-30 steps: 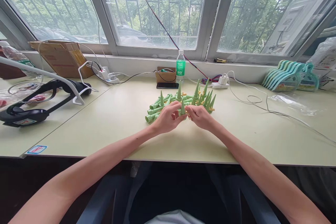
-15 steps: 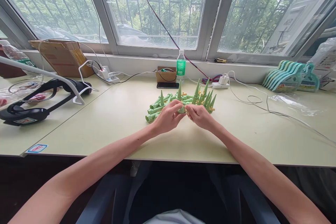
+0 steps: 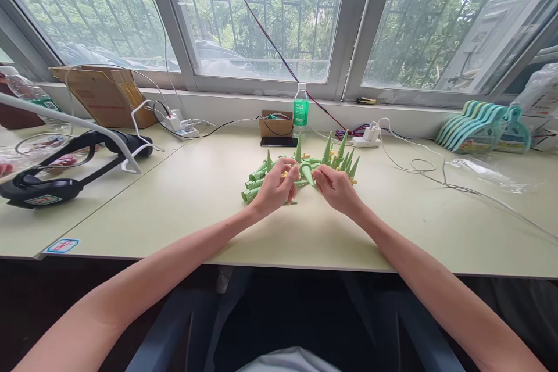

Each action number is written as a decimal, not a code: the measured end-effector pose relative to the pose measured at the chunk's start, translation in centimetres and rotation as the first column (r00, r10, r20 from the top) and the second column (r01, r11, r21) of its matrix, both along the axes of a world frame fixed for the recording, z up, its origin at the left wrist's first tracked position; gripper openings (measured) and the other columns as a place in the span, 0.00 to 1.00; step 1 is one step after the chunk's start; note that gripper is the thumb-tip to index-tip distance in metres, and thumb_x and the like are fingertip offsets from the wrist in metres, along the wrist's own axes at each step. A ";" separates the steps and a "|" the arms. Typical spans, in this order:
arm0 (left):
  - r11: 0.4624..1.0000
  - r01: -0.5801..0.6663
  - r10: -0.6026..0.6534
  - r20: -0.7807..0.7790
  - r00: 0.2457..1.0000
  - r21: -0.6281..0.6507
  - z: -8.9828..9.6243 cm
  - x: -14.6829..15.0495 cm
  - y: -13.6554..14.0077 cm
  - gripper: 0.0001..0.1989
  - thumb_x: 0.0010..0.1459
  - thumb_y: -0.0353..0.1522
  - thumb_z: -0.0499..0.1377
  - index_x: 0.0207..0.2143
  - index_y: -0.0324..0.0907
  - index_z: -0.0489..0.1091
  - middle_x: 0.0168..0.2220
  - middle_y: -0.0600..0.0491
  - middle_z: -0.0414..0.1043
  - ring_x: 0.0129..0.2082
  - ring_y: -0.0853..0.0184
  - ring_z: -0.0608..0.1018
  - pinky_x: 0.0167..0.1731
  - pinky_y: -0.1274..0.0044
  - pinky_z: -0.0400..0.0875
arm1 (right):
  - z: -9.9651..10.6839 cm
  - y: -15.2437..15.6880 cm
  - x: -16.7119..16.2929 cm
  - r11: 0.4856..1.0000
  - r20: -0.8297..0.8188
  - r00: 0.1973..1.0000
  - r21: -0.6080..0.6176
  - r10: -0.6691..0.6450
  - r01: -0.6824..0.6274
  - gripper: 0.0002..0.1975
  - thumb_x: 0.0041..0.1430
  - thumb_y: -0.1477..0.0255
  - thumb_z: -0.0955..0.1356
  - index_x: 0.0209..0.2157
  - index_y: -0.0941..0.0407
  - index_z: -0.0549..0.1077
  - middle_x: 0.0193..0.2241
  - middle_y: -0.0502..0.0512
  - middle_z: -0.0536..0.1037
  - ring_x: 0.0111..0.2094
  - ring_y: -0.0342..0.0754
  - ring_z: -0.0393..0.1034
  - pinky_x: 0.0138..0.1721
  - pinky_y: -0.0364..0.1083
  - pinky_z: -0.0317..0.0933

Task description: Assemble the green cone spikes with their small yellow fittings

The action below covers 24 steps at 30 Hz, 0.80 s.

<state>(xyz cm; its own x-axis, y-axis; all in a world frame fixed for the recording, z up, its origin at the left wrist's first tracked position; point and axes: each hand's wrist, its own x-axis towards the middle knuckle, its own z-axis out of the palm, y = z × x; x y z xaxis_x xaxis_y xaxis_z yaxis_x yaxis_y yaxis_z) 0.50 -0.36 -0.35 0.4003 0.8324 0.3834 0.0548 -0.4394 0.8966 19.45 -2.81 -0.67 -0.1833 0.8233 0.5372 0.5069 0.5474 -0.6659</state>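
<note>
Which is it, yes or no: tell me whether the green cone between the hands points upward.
No, the green cone slants with its tip lowest in the picture.

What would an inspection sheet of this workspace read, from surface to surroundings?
Surface: smooth pale yellow-green table, seam at left.
Work pieces: green plastic cone, tip toward the table's near edge; green plastic tubes farther left.
Clutter: black strapped headset, flat black phone, turquoise plastic hangers.
Hands: left hand and right hand flank the cone; firm contact unclear.
Cables: thin white cable trailing at right.
Surroundings: grey metal-framed windows, green foliage outside.
</note>
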 end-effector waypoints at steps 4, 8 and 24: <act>0.990 0.091 -0.090 0.015 0.996 -0.107 0.3 0.0 0.0 0.22 0.63 0.50 0.55 0.46 0.42 0.60 0.28 0.59 0.64 0.16 0.75 0.70 0.13 0.82 0.65 | -0.1 0.1 0.0 0.998 0.048 0.997 0.017 0.054 -0.055 0.19 0.70 0.60 0.59 0.26 0.54 0.60 0.19 0.45 0.61 0.21 0.41 0.52 0.27 0.43 0.50; 0.985 0.115 -0.119 -0.025 0.993 -0.128 0.5 -0.1 -0.3 0.23 0.60 0.50 0.59 0.44 0.41 0.62 0.26 0.58 0.66 0.16 0.75 0.70 0.14 0.82 0.65 | -0.3 0.1 0.0 0.998 0.043 0.997 0.008 0.060 -0.061 0.20 0.70 0.60 0.58 0.25 0.54 0.56 0.18 0.44 0.59 0.21 0.41 0.51 0.27 0.43 0.49; 0.991 0.077 -0.085 -0.072 0.994 -0.110 0.6 -0.4 -0.5 0.22 0.56 0.47 0.64 0.41 0.42 0.63 0.23 0.61 0.61 0.17 0.75 0.69 0.14 0.83 0.63 | -0.6 0.3 0.1 0.996 0.052 0.997 -0.062 0.062 -0.059 0.22 0.70 0.54 0.56 0.26 0.53 0.58 0.17 0.45 0.58 0.19 0.41 0.51 0.24 0.43 0.49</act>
